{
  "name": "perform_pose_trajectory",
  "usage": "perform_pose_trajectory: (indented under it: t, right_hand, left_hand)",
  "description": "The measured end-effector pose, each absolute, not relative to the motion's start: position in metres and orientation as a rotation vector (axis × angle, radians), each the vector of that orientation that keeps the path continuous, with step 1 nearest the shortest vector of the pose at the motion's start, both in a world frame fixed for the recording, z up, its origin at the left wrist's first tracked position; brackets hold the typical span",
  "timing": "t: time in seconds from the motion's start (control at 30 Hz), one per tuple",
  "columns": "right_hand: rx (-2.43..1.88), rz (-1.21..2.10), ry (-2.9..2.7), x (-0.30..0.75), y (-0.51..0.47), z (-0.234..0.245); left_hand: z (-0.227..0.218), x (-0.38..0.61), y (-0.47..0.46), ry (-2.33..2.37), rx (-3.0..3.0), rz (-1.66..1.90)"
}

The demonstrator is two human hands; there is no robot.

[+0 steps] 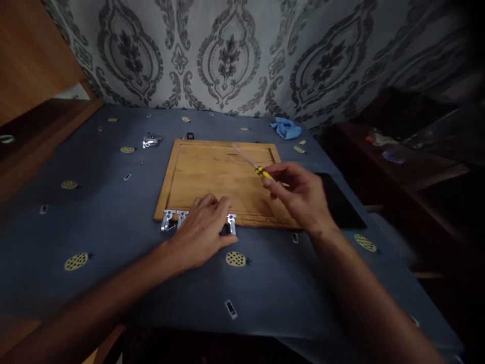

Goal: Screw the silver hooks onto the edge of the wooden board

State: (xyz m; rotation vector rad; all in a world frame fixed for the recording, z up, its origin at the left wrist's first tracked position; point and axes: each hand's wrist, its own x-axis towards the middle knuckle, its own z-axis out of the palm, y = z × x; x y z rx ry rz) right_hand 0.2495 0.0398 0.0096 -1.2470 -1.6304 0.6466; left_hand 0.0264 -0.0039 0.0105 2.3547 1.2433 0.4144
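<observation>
A wooden cabinet door (212, 174) lies flat on the table, with silvery metal hinges (168, 220) along its near left edge. My left hand (200, 227) rests over that edge, fingers bent on top and thumb below, around the rightmost hinge (231, 222). It partly covers another hinge (182, 218). My right hand (299, 194) pinches a screwdriver (262, 172) by its yellow and black handle, above the right part of the door. The screwdriver's pale, blurred shaft points up and left, apart from the hinges.
The table has a blue pineapple-print cover (113, 298). Behind the door lie a loose hinge (151, 140), a small black piece (190, 136) and a crumpled blue cloth (286, 128). A flat black object (339, 202) is at the right. Wooden furniture (34, 55) borders the left side.
</observation>
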Motion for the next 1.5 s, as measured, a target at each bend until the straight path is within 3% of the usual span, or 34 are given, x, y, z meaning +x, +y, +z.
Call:
perform_pose_trajectory:
  t: [0.13,0.33,1.5]
  right_hand:
    - [-1.102,0.727,-1.165,0.243,0.029,0.017]
    - [-1.023,0.793,-1.004,0.240,0.024,0.022]
    - [-0.925,0.632,-1.542,0.216,-0.016,0.017]
  left_hand:
    - [0.010,0.026,-0.004,1.225,2.370,0.419]
    - [0.007,0.026,-0.004,1.235,2.343,0.435]
    - [0.009,0.027,-0.004,1.278,2.357,0.362]
